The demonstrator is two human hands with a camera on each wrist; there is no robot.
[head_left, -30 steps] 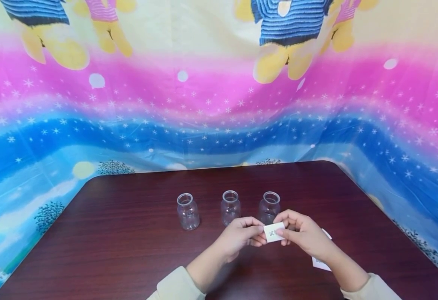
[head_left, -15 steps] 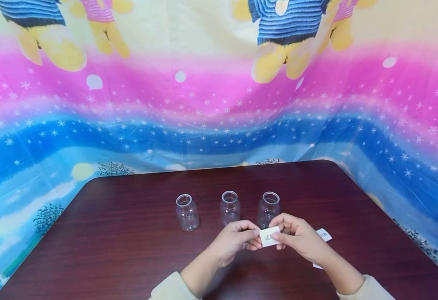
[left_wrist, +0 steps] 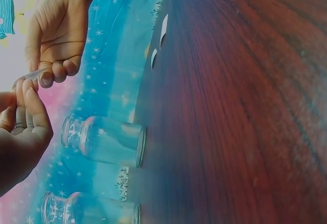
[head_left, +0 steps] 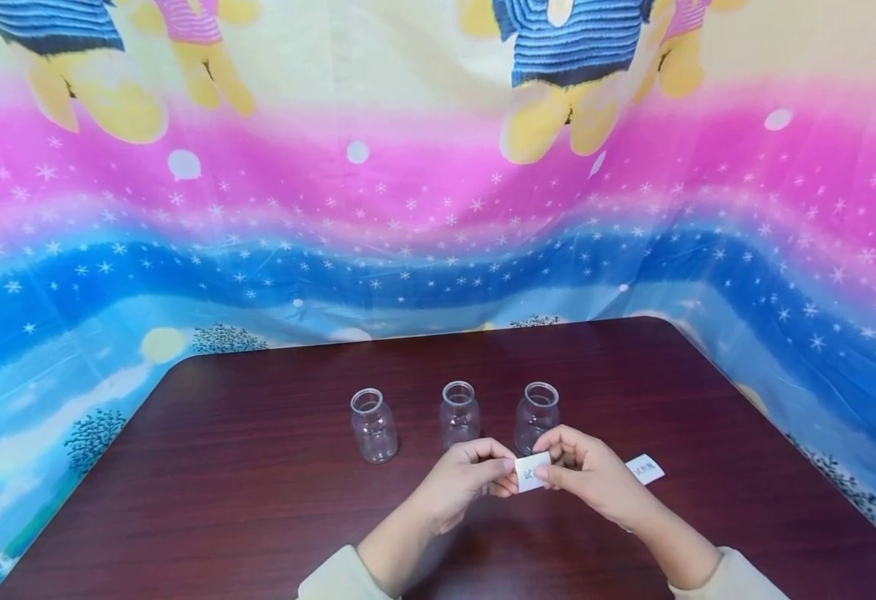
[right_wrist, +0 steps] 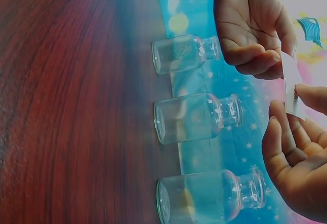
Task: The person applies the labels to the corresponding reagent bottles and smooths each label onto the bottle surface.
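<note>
A small white paper label [head_left: 529, 473] with dark printed characters is held up between both hands, in front of the right-hand jar. My left hand [head_left: 462, 485] pinches its left edge between thumb and fingers. At its other side, my right hand [head_left: 595, 477] pinches it too, the thumb covering part of the print. The right wrist view shows the label [right_wrist: 291, 86] from the side, slightly bowed. Just behind the hands stand three clear glass jars without lids: a left jar [head_left: 374, 432], a middle jar [head_left: 459, 415] and a right jar [head_left: 537, 415], its base partly hidden.
Another printed white label [head_left: 644, 469] lies on the dark red-brown table [head_left: 220, 467], right of my right hand. A further slip [left_wrist: 154, 59] shows in the left wrist view. A patterned cloth [head_left: 407, 208] hangs behind the table.
Both hands have shifted slightly left and the label has come along, still pinched. More of the label lying on the table shows beside the right hand; the nearer slip is now mostly covered by the forearm.
</note>
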